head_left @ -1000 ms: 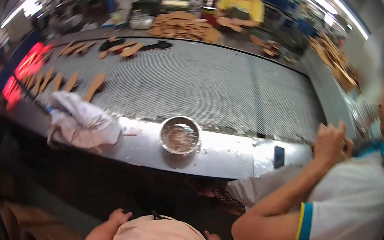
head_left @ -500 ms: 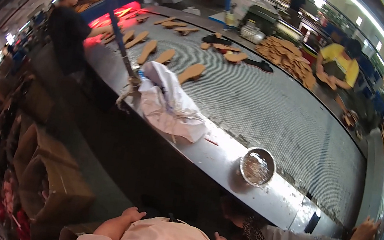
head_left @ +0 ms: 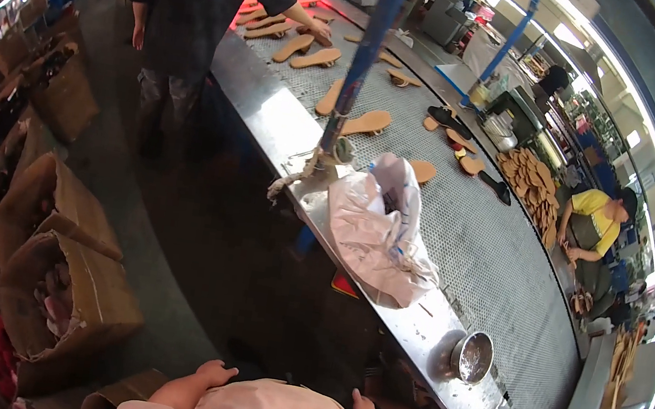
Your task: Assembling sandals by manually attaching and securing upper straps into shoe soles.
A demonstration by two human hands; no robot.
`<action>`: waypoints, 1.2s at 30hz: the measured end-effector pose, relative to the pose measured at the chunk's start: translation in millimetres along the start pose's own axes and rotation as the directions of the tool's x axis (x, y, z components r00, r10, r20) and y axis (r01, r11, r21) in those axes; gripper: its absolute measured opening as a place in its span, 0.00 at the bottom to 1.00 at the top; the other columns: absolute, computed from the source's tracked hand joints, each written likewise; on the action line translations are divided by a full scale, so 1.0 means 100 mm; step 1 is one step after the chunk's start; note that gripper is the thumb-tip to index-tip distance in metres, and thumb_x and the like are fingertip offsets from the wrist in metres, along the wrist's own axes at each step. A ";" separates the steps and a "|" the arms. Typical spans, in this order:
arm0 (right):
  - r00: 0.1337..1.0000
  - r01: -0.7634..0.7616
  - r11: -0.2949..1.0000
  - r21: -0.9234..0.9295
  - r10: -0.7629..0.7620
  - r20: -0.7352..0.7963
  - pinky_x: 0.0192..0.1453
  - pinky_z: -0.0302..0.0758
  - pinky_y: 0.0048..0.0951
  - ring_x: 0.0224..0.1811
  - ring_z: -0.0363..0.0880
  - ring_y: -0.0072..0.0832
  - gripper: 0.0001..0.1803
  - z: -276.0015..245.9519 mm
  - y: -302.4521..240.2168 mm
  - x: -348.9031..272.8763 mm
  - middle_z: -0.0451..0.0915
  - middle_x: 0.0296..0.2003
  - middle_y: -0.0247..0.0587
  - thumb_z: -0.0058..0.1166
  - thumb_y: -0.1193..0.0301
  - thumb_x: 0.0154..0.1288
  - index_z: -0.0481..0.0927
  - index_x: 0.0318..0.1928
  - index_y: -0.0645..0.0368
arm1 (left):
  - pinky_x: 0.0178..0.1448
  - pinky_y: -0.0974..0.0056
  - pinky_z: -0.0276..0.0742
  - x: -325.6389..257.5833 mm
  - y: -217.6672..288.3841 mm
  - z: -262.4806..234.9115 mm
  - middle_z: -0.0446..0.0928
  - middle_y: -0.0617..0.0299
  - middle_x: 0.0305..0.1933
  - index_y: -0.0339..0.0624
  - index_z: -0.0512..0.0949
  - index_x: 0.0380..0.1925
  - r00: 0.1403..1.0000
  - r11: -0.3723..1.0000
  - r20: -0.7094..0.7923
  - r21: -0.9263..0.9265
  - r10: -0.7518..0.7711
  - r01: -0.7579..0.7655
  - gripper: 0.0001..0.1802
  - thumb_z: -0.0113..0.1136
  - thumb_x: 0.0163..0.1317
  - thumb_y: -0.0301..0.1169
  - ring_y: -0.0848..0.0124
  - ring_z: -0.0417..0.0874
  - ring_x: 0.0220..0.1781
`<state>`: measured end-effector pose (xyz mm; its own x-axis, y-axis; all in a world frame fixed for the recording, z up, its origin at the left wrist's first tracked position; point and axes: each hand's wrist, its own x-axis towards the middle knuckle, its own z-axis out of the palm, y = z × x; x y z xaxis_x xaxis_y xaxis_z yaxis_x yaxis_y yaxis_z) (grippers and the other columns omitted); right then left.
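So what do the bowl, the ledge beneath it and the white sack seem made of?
Bowl: probably polished metal, from its silvery, reflective wall. Ledge: likely smooth sheet metal, given the glare. White sack: perhaps woven plastic or cloth, matt and crumpled; I can't tell which.

Low on your left, you have an open brown cardboard box (head_left: 111,304) with pinkish contents, too blurred to identify. Ahead on your right, a round silver metal bowl (head_left: 457,358) stands upright, open side up, on the shiny metal ledge (head_left: 429,328); you cannot clearly make out what it holds.
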<state>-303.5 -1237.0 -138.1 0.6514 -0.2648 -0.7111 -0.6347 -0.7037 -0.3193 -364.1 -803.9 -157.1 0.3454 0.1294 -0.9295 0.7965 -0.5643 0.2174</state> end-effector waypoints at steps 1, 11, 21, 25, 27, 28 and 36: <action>1.000 0.011 0.998 0.063 -0.009 -0.022 0.61 0.70 0.43 0.58 0.77 0.51 0.40 0.01 -0.29 -0.09 0.82 0.47 0.62 0.41 0.38 0.67 0.82 0.48 0.68 | 0.75 0.59 0.59 0.03 -0.08 -0.09 0.65 0.50 0.72 0.39 0.68 0.66 1.000 1.000 0.014 -0.024 0.013 -0.013 0.44 0.54 0.60 0.62 0.57 0.64 0.74; 0.991 0.043 0.997 -0.059 -0.035 0.126 0.66 0.68 0.36 0.61 0.76 0.46 0.44 0.27 -1.70 0.18 0.79 0.54 0.60 0.41 0.35 0.66 0.80 0.54 0.69 | 0.74 0.58 0.61 0.28 -0.39 -0.65 0.67 0.46 0.70 0.36 0.70 0.64 0.999 0.990 0.036 -0.139 -0.021 0.026 0.44 0.52 0.61 0.62 0.55 0.67 0.72; 0.895 0.291 0.934 -0.205 -0.190 0.403 0.65 0.66 0.45 0.61 0.73 0.54 0.49 0.61 -3.06 1.35 0.79 0.52 0.63 0.26 0.31 0.67 0.81 0.51 0.68 | 0.72 0.59 0.64 0.22 -0.12 -1.79 0.70 0.45 0.68 0.36 0.72 0.62 0.961 0.905 -0.114 -0.379 -0.254 0.194 0.42 0.57 0.58 0.59 0.54 0.69 0.70; 0.878 0.387 0.898 -0.211 -0.288 0.382 0.66 0.66 0.44 0.61 0.73 0.54 0.49 0.70 -3.50 1.59 0.80 0.52 0.62 0.25 0.31 0.68 0.82 0.49 0.66 | 0.72 0.59 0.64 0.32 0.37 -2.23 0.68 0.47 0.69 0.38 0.70 0.64 0.947 0.934 -0.210 -0.314 -0.245 0.172 0.43 0.58 0.58 0.59 0.55 0.68 0.71; 0.870 0.417 0.885 -0.209 -0.321 0.376 0.66 0.66 0.43 0.62 0.73 0.54 0.50 0.71 -3.64 1.71 0.80 0.51 0.62 0.25 0.31 0.67 0.83 0.48 0.67 | 0.73 0.59 0.63 0.38 0.48 -2.46 0.68 0.49 0.70 0.39 0.70 0.65 0.944 0.940 -0.218 -0.288 -0.249 0.181 0.43 0.58 0.57 0.59 0.55 0.68 0.71; 0.870 0.400 0.887 -0.232 -0.288 0.400 0.66 0.65 0.43 0.62 0.73 0.54 0.50 0.69 -3.67 1.74 0.80 0.51 0.63 0.24 0.31 0.68 0.83 0.48 0.67 | 0.73 0.59 0.63 0.42 0.54 -2.56 0.68 0.49 0.70 0.40 0.70 0.65 0.942 0.940 -0.224 -0.290 -0.248 0.179 0.43 0.59 0.56 0.59 0.55 0.68 0.71; 0.906 0.227 0.916 -0.332 -0.073 0.418 0.69 0.62 0.42 0.64 0.71 0.53 0.52 0.91 -3.56 2.03 0.78 0.53 0.64 0.21 0.31 0.68 0.82 0.50 0.68 | 0.73 0.56 0.64 0.75 0.72 -3.52 0.68 0.50 0.69 0.44 0.70 0.65 0.932 0.953 -0.252 -0.221 -0.261 0.207 0.43 0.60 0.55 0.58 0.55 0.68 0.71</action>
<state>17.5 -980.2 -225.8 0.4624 0.0870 -0.8824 -0.2952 -0.9233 -0.2458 -106.2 -547.6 -106.3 0.2391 0.4737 -0.8476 0.9404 -0.3303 0.0807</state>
